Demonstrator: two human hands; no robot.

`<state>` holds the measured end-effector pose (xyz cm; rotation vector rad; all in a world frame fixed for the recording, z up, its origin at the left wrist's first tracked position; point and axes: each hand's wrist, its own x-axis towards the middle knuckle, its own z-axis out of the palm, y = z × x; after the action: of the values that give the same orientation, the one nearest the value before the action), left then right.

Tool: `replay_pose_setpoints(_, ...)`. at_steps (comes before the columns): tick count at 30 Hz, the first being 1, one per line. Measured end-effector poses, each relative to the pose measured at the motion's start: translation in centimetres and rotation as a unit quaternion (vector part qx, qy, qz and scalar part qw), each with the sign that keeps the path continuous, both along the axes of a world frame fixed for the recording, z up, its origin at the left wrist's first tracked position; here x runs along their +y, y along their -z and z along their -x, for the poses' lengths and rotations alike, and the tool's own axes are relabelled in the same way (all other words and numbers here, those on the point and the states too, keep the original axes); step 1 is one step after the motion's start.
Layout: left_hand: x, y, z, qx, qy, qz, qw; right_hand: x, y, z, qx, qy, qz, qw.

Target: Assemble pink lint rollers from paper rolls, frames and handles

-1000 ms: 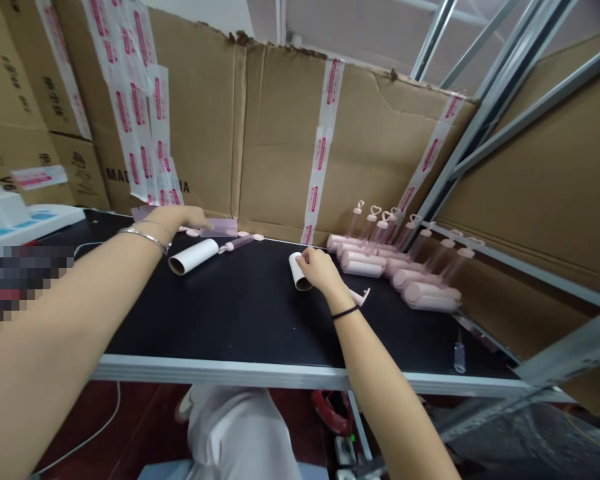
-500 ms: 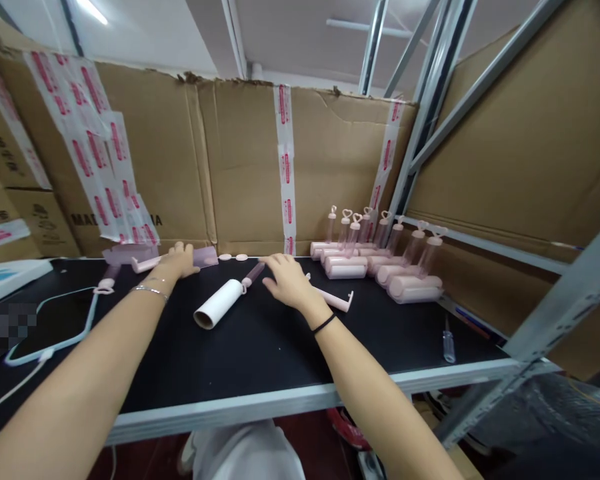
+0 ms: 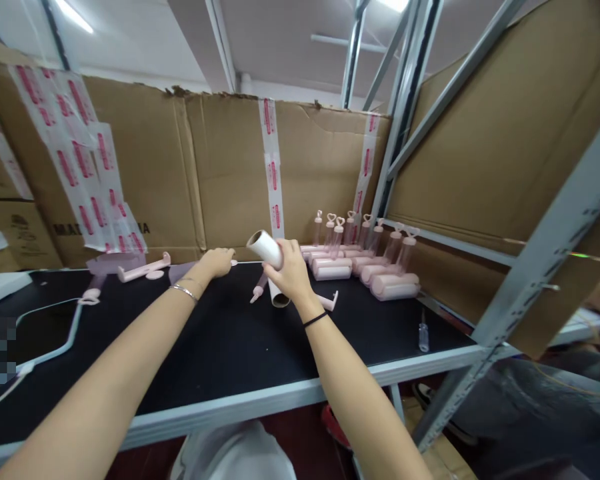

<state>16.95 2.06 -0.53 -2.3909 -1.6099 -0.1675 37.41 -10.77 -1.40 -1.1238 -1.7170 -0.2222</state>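
Observation:
My right hand point(image 3: 293, 270) is closed around a white hollow tube point(image 3: 266, 247), tilted with its open end toward the upper left. Below the palm another white tube end point(image 3: 280, 300) shows; whether it belongs to the same piece I cannot tell. Beside it lies a small pink translucent tube with a pink tip point(image 3: 260, 290). A pale pink L-shaped handle point(image 3: 329, 302) is partly behind my right wrist. My left hand point(image 3: 219, 262) reaches to the table's back, fingers bent together by a small pink oval disc point(image 3: 234, 263); its fingertips' contents are hidden.
Several pink rollers with upright heart-topped handles point(image 3: 390, 283) stand at the back right. A screwdriver point(image 3: 423, 337) lies near the right edge. To the left are another pink handle point(image 3: 145, 267), a purple translucent piece point(image 3: 115, 263) and a blue-edged phone point(image 3: 43, 333). Cardboard point(image 3: 230, 167) walls the back.
My right hand has picked the white tube up off the table and tilted it. My left hand has moved right, from the pink handle to the small discs. The view has shifted slightly right.

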Motion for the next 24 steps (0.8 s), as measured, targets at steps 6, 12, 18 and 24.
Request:
replay_pose_setpoints(6, 3.2, 1.2, -1.7, 0.038, -0.102, 0.059, 0.992, 1.5, 0.6, -2.7, 0.021, 0.069, 0.009, 0.997)
replay_pose_setpoints(12, 2.0, 1.2, -2.1, 0.087, -0.031, 0.075, 0.993, 1.8, 0.2, -2.4, -0.013, 0.092, 0.015, 0.996)
replay_pose_setpoints(18, -5.1, 1.7, -2.8, 0.124, 0.073, 0.026, 0.989, 1.6, 0.5, -2.5, -0.03, 0.087, 0.055, 0.994)
replay_pose_setpoints(24, -8.4, 1.2, -2.6, -0.417, 0.09, 0.076, 0.901, 1.5, 1.4, -2.1, -0.116, 0.05, 0.092, 0.988)
